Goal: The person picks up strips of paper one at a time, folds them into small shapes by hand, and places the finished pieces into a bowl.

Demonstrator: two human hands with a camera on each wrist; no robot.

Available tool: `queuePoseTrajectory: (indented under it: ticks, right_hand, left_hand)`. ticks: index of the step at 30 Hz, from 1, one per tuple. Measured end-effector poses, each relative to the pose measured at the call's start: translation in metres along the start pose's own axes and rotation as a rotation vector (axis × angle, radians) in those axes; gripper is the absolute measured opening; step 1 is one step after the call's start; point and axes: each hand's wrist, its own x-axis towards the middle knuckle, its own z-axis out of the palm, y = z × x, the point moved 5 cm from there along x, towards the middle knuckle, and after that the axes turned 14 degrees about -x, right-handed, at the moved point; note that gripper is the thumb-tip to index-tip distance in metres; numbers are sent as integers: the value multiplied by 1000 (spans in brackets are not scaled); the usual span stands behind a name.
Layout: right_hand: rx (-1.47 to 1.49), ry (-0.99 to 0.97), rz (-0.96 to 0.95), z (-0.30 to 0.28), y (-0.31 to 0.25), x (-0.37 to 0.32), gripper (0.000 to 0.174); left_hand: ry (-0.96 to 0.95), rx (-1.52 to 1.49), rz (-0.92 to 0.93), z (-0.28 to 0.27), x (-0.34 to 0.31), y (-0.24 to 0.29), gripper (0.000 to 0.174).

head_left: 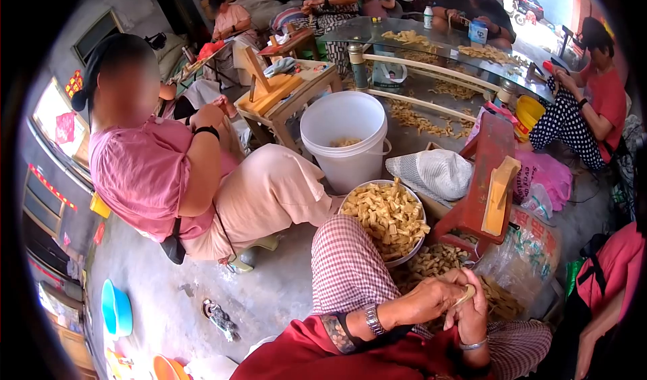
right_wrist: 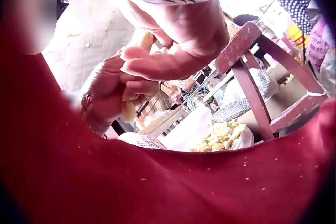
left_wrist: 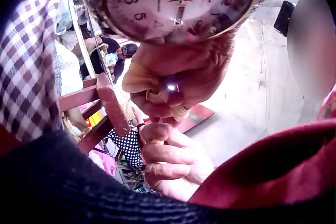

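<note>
My left hand [head_left: 421, 300], with a watch at its wrist, grips a pale yellow strip [head_left: 465, 294] in curled fingers. Close against it, my right hand [head_left: 474, 312] wears a bracelet and pinches at the same strip. In the left wrist view the strip [left_wrist: 137, 79] bends out of the left hand [left_wrist: 184, 71], while the right hand [left_wrist: 170, 161] meets it fingertip to fingertip. The right wrist view shows one end of the strip [right_wrist: 129, 112] below the left fingers; the palms hide much of it. Similar knotted yellow pieces [head_left: 384, 215] fill a bowl beyond my knee.
A red wooden stand [head_left: 486, 171] with a light wood block [head_left: 500, 194] rises just beyond my hands. More pieces [head_left: 435, 262] lie below it. A white bucket [head_left: 344, 134] stands behind the bowl. At left sits a person in pink [head_left: 145, 154]; others work around a glass table [head_left: 431, 43].
</note>
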Motion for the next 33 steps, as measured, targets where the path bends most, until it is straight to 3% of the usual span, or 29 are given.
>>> queuePoseTrajectory:
  ticks: [3, 5, 8, 11, 14, 17, 20, 24, 27, 33]
  right_hand:
    - [49, 16, -18, 1, -1, -1, 45]
    - [98, 14, 22, 4, -6, -4, 39]
    - [120, 3, 63, 3, 2, -4, 27]
    - [92, 11, 91, -1, 13, -4, 14]
    - [60, 38, 106, -1, 14, -5, 9]
    - [6, 103, 90, 0, 15, -8, 8]
    - [-114, 199, -22, -2, 17, -9, 6]
    - [-387, 350, -179, -7, 10, -13, 7]
    - [-544, 407, -323, 0, 1, -18, 9]
    - [-714, 276, -396, 0, 10, -17, 16]
  left_hand:
    - [11, -81, 15, 2, 1, 0, 10]
    - [-23, -239, -34, 6, 2, -15, 9]
    - [76, -330, 11, 5, 3, -16, 11]
    - [95, -716, -332, 15, -4, -41, 7]
    - [229, -758, -200, 15, -2, -44, 7]
    - [353, -747, -215, 11, -2, -46, 16]
    - [494, -735, -192, 9, 0, -50, 11]
    - [524, -603, -272, 12, -4, -75, 12]
    - [510, -760, -396, 17, -4, -72, 17]
    - [549, -701, -408, 17, -8, -85, 20]
